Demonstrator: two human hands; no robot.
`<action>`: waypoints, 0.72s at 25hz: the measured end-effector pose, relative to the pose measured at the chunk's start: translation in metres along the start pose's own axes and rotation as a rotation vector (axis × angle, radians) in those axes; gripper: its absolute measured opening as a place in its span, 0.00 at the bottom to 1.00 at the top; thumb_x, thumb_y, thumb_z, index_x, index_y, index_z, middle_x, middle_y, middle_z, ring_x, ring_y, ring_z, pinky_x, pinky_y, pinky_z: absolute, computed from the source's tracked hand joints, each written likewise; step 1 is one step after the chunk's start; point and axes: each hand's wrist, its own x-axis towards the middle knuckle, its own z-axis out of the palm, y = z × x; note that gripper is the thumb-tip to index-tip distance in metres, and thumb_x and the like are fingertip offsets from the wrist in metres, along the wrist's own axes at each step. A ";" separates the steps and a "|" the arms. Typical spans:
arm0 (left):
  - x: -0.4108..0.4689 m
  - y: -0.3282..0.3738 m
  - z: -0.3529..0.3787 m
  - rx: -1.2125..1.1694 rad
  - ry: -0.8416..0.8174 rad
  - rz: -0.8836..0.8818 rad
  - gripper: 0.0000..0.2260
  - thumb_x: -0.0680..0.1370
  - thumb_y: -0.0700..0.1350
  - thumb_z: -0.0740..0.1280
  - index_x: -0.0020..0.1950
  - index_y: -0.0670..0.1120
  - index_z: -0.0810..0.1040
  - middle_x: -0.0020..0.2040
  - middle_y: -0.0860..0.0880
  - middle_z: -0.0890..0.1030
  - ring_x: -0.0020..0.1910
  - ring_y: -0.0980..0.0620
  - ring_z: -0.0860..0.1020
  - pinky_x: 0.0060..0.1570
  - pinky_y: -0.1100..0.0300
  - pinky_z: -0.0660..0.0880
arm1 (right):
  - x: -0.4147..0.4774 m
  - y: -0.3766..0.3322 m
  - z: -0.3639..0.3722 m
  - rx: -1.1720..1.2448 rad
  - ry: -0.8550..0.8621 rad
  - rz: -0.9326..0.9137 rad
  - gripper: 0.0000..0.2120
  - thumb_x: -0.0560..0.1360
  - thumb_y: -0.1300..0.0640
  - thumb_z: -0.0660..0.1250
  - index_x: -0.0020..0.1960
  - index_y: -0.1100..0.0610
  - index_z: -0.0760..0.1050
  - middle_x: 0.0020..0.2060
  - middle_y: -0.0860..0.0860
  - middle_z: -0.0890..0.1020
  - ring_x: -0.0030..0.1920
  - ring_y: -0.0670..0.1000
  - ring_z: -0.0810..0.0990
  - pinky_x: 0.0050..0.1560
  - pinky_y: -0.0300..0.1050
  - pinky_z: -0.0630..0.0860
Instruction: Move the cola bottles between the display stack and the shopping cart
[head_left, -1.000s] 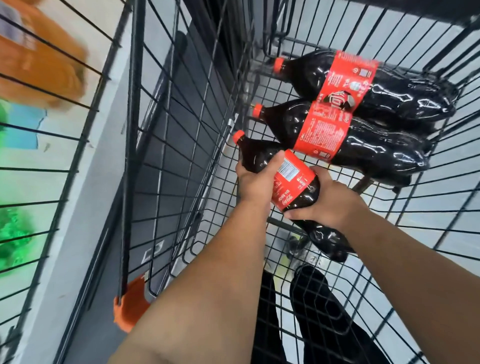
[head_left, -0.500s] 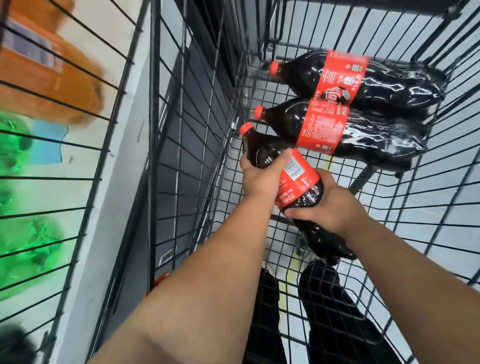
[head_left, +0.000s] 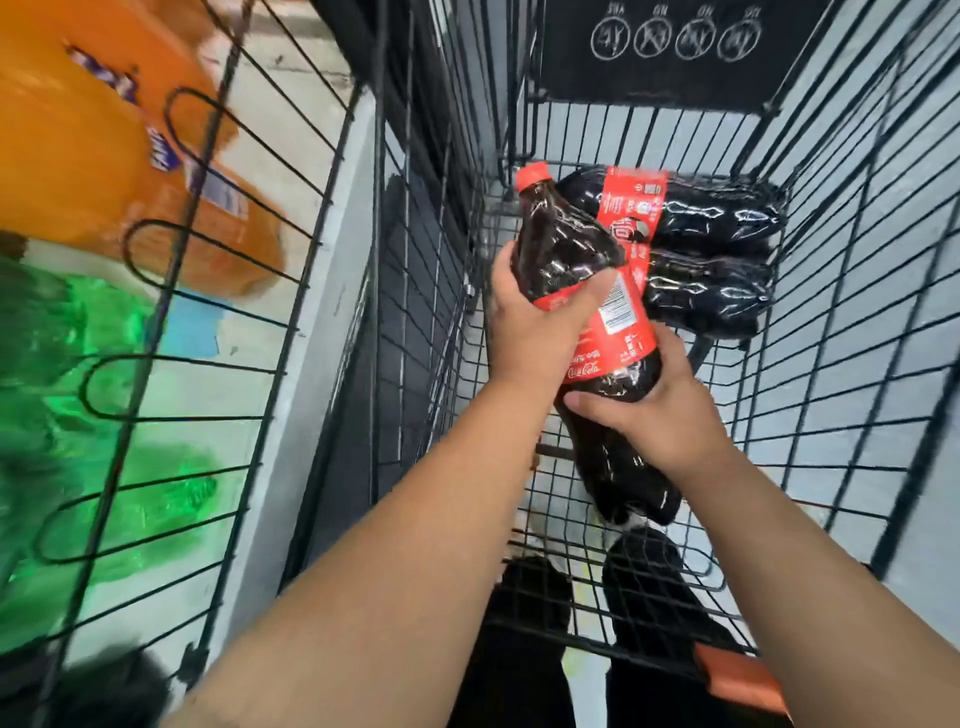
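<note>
Probably mid-transfer: left hand (head_left: 535, 332) and right hand (head_left: 670, 415) both in closed grip round red-labelled dark plastic cola bottle (head_left: 561, 249), tilted cap-up above floor of black wire shopping cart (head_left: 857, 312) (two like bottles (head_left: 717, 218) lying inside), next keeping clear of wire walls.

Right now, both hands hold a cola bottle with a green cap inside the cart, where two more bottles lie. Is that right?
Almost: the head view shows the cap is red, not green. The left hand and right hand do hold the cola bottle inside the cart, where two more bottles lie.
</note>
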 end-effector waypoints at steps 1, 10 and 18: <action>-0.008 0.015 -0.005 -0.014 -0.024 0.025 0.47 0.56 0.66 0.82 0.70 0.63 0.64 0.65 0.51 0.79 0.61 0.50 0.82 0.62 0.44 0.79 | -0.008 -0.010 -0.003 0.008 0.014 -0.014 0.48 0.55 0.42 0.83 0.69 0.38 0.62 0.48 0.33 0.78 0.52 0.43 0.80 0.57 0.42 0.74; -0.079 0.149 -0.040 -0.241 -0.178 0.129 0.40 0.55 0.58 0.81 0.64 0.53 0.71 0.57 0.47 0.84 0.54 0.47 0.85 0.58 0.45 0.81 | -0.079 -0.122 -0.037 0.210 0.060 -0.223 0.50 0.52 0.42 0.84 0.69 0.39 0.62 0.54 0.39 0.81 0.55 0.39 0.80 0.59 0.40 0.74; -0.159 0.245 -0.067 -0.298 -0.019 0.345 0.45 0.57 0.59 0.80 0.71 0.50 0.68 0.59 0.44 0.83 0.54 0.45 0.85 0.56 0.45 0.82 | -0.136 -0.216 -0.079 0.178 -0.062 -0.487 0.42 0.57 0.49 0.84 0.63 0.37 0.65 0.54 0.40 0.80 0.52 0.36 0.79 0.49 0.29 0.73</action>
